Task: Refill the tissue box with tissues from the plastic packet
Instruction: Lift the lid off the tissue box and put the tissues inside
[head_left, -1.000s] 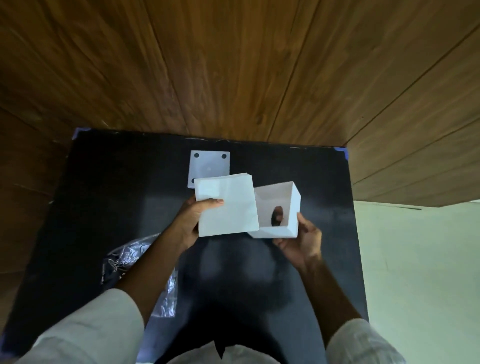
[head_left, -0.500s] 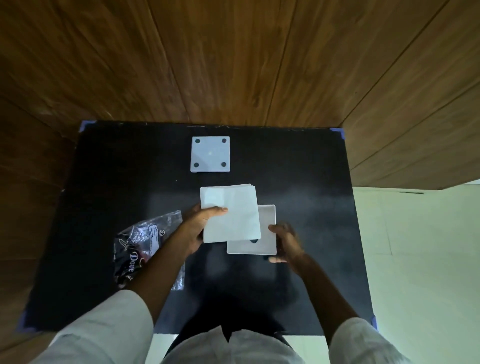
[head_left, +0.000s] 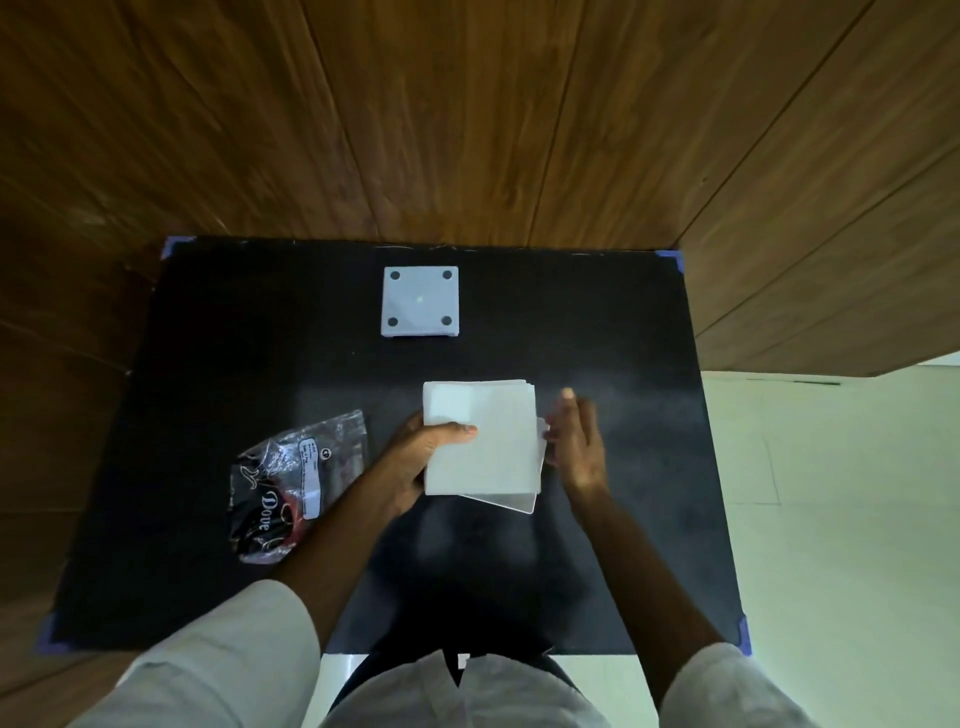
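My left hand (head_left: 422, 460) grips a white stack of tissues (head_left: 493, 441) by its left edge, thumb on top, above the middle of the black table. The stack covers most of the white tissue box (head_left: 519, 503), of which only a corner and lower edge show below and to the right. My right hand (head_left: 576, 441) hovers just right of the stack with fingers spread and holds nothing. The crumpled plastic packet (head_left: 296, 480), clear with black print, lies flat on the table to the left of my left forearm.
A square white lid or base (head_left: 421, 301) with four dark dots lies near the far edge of the black table (head_left: 234, 338). A wood-panelled wall rises behind the table. Pale floor runs along the right side.
The right hand set the tissue box down on the table and has let go, opening to the right. The left hand brought the tissue stack over the box.
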